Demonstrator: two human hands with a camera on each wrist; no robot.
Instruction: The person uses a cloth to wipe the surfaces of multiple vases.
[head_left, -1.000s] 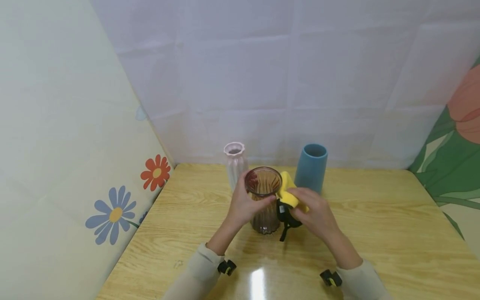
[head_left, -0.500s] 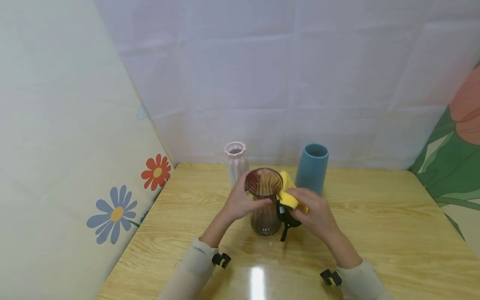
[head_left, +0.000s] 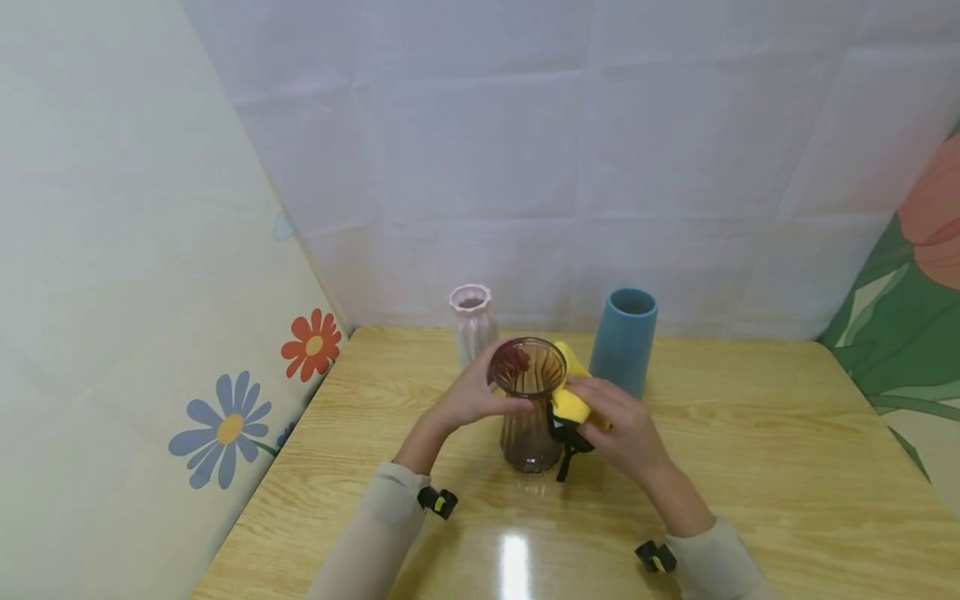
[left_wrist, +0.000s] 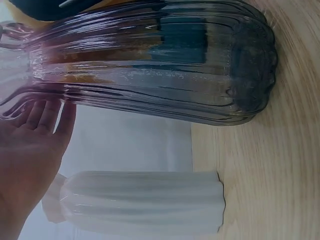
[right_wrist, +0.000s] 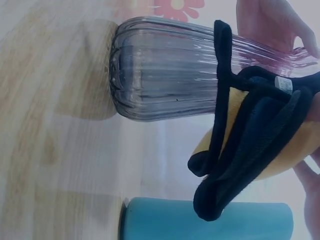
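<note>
A ribbed glass vase, purple-pink at the flared rim and greyer below, stands upright near the middle of the table. My left hand grips its neck from the left, thumb in front and fingers behind. Against the right side of the neck, my right hand pinches a bunched yellow cloth with black edging and a small white label. In the right wrist view the dark side and strap of the cloth hang beside the glass. The cloth hides part of the right hand's fingers there.
Behind and left of the glass vase stands a pale pink ribbed vase with a scalloped rim. A blue tapered vase stands behind and right, close to the right hand. A white sheet hangs behind the wooden table.
My left wrist has swung left, the hand still on the vase's neck. My right hand has shifted slightly left with the cloth along the neck. The other vases stay put.
</note>
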